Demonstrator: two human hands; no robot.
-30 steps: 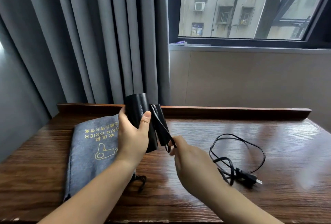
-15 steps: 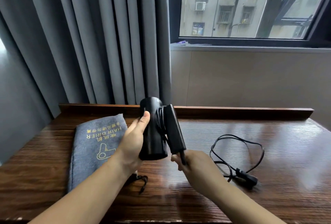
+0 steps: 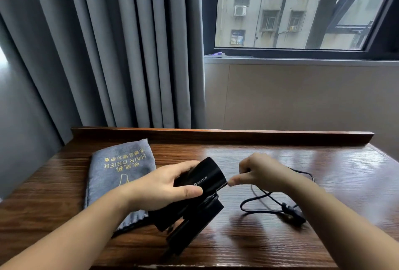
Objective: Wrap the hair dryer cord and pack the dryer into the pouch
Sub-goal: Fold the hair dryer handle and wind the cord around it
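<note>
The left hand [image 3: 159, 190] grips the barrel of the black hair dryer [image 3: 200, 185], fingers and thumb curled around it, holding it tilted above the wooden table [image 3: 323, 161] with its folded handle pointing down toward the near edge. The right hand [image 3: 259, 172], just right of the dryer, pinches the black cord [image 3: 259, 196] between thumb and curled fingers close to the barrel. The rest of the cord lies looped on the table to the right, ending at the plug [image 3: 291, 213]. The grey felt pouch [image 3: 116, 170] lies flat on the left of the table, partly under the left forearm. Grey curtains [image 3: 108, 54] hang beyond the far edge.
</note>
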